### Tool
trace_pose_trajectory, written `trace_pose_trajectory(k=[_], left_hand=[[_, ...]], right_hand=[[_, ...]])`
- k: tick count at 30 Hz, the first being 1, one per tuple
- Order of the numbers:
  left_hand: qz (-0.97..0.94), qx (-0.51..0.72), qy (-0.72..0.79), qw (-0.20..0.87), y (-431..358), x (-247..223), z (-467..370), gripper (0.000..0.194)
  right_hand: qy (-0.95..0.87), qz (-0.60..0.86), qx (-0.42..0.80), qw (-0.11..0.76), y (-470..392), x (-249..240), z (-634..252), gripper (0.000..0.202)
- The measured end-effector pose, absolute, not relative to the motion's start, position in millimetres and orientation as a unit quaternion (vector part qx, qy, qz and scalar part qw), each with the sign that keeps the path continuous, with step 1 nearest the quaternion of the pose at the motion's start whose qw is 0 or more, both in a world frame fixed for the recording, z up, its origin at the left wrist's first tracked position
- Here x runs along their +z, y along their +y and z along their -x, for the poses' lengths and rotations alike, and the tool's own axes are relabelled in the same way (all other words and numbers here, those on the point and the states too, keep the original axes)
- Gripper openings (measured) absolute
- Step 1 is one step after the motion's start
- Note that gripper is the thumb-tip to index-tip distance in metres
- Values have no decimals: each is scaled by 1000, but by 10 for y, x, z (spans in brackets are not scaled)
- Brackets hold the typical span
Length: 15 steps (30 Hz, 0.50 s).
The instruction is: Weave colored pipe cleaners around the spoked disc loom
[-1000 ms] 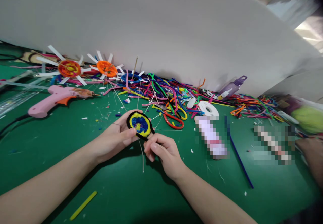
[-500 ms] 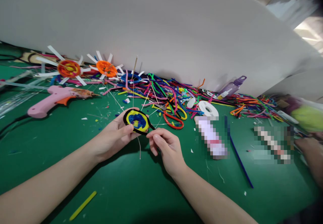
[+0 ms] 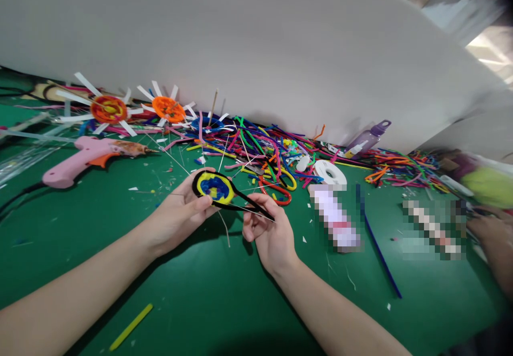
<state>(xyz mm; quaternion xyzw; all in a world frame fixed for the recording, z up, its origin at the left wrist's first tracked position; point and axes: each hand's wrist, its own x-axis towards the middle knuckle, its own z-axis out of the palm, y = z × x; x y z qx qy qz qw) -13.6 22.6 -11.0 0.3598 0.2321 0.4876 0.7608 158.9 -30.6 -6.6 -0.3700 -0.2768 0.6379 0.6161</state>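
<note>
My left hand [image 3: 188, 211] has its grip clamped on one blue-and-yellow disc [image 3: 215, 188], thumb at the front edge, probably to steady it above the counter [image 3: 200, 302]. One black strip [image 3: 252, 203] loops around the rim, both lengths reaching my right hand [image 3: 276, 235]; its fingers are bent against them, seemingly to keep the loop drawn out, though I cannot tell whether that grip is closed. Beyond sit two orange discs [image 3: 169, 109], one pink glue gun [image 3: 72, 162], one white spool [image 3: 339, 175] and one purple bottle [image 3: 368, 136].
</note>
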Motion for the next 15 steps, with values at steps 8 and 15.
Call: trace_pose_trajectory(k=[8,15], left_hand=[[-337,496,238,764,242,-136,145,46],[-342,485,244,767,240,-123,145,49]], right_hand=[[-263,337,691,582,-303,-61,-1614,36],[-287,340,673,591,-288,-86,-1590,27]])
